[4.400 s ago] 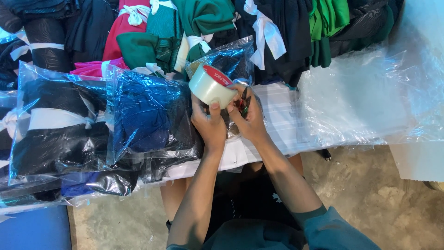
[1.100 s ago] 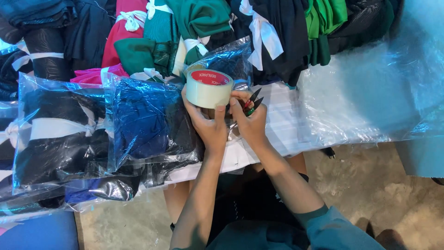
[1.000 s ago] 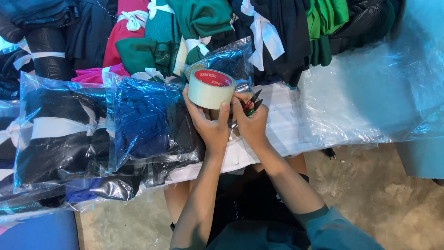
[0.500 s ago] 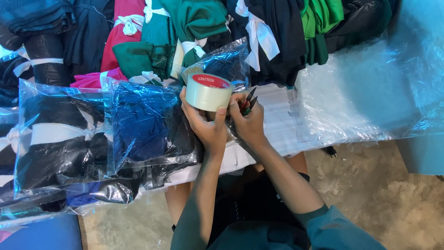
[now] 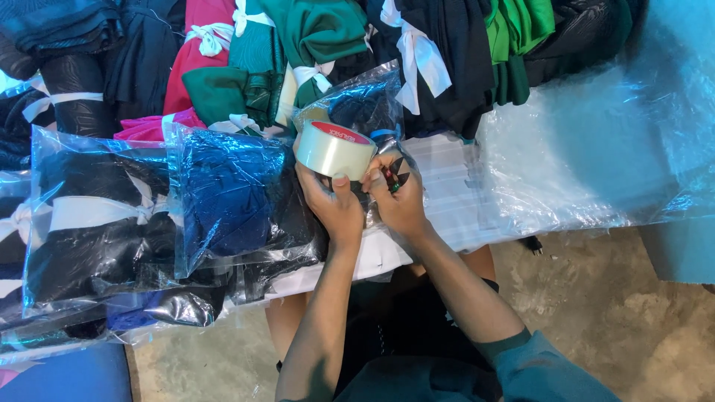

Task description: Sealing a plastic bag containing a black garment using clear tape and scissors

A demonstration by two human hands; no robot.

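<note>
Fingers point(image 5: 337, 195) of the left hand point(image 5: 331, 212) are curled around the roll of clear packing tape point(image 5: 335, 149), thumb tip pressed on the near wall of the roll, so the roll sits tilted with its red-labelled core facing up and away from the body. Held this way the free edge of the tape faces the other hand. The roll is raised above the surface, not resting on it.

Right hand point(image 5: 398, 201): fingers pinched closed on a small dark scissors-like cutter point(image 5: 392, 177) with a blue loop at its top, just beside the roll. What exactly the blades meet is hidden behind the knuckles; cannot tell whether tape is between them. The two hands touch at the thumbs, which looks like a brace for steadiness.

Directly under and behind the hands: a clear plastic bag with a dark folded garment point(image 5: 361, 108), its open end toward the person, within reach of the tape.

Left of the hands: a bagged blue garment point(image 5: 227, 197) lying partly over a bagged black garment tied with a white band point(image 5: 97, 216); the packs overlap like a stack of finished pieces.

Far side of the surface: unbagged folded garments, red point(image 5: 197, 52), green point(image 5: 316, 33), black point(image 5: 454, 67), each tied with white ribbon point(image 5: 417, 56).

Right: loose clear plastic sheeting point(image 5: 596, 156) spread over the white surface point(image 5: 447, 201). Concrete floor point(image 5: 611, 313) below.
</note>
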